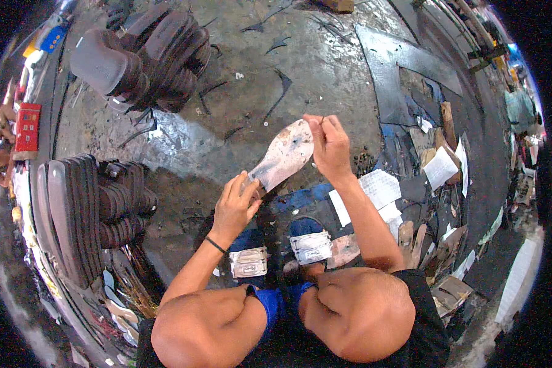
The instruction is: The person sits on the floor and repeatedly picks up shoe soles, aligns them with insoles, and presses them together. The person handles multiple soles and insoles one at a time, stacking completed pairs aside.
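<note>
Gripping the heel end, the left hand [234, 205] is closed on a pale shoe insole [282, 156]. Its toe end is pinched by the right hand [329, 145], fingers together.

The sole-shaped template [283, 154] I hold looks like worn, matt card, smudged grey. At ten o'clock, stacked soles [147, 55] seem dull rubber. The concrete floor [325, 67] is rough, patchily shiny.

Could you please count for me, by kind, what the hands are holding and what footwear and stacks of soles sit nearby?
Sole-shaped piece held by the left hand and right hand: 1
Sandals on the feet: 2
Stacks of dark soles: 2
Total: 5
</note>
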`<state>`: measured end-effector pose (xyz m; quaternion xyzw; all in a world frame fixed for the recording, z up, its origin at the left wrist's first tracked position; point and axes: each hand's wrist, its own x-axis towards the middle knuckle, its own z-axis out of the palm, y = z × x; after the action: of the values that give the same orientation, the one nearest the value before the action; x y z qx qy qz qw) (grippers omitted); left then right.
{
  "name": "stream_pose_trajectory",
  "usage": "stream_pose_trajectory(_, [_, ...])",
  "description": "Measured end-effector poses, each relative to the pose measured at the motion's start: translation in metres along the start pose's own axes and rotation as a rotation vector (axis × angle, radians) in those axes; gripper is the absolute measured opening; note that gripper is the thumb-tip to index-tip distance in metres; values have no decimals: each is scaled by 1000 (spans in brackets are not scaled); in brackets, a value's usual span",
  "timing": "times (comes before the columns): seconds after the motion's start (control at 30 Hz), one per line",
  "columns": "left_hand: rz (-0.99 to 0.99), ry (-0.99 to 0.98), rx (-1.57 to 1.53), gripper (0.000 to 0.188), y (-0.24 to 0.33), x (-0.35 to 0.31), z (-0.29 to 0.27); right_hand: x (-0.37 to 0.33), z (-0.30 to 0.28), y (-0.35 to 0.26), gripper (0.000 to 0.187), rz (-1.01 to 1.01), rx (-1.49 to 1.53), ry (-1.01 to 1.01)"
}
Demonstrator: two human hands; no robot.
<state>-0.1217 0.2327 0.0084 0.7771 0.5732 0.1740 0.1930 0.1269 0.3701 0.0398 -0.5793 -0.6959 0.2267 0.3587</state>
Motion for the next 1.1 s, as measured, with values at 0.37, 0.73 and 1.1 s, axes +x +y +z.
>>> stream_pose_trajectory(0.37, [3, 38, -40, 57, -1, 0, 3, -12, 26, -15, 12, 98, 159, -131])
stream_pose_trajectory(0.73, [31, 65, -68, 57, 0, 4, 5, -83, 41, -31, 17, -84, -34, -434])
stream_pose_trajectory(1.1, [-168, 297, -145, 65, -58, 36, -32, -18, -11, 6, 14, 166, 134, 100])
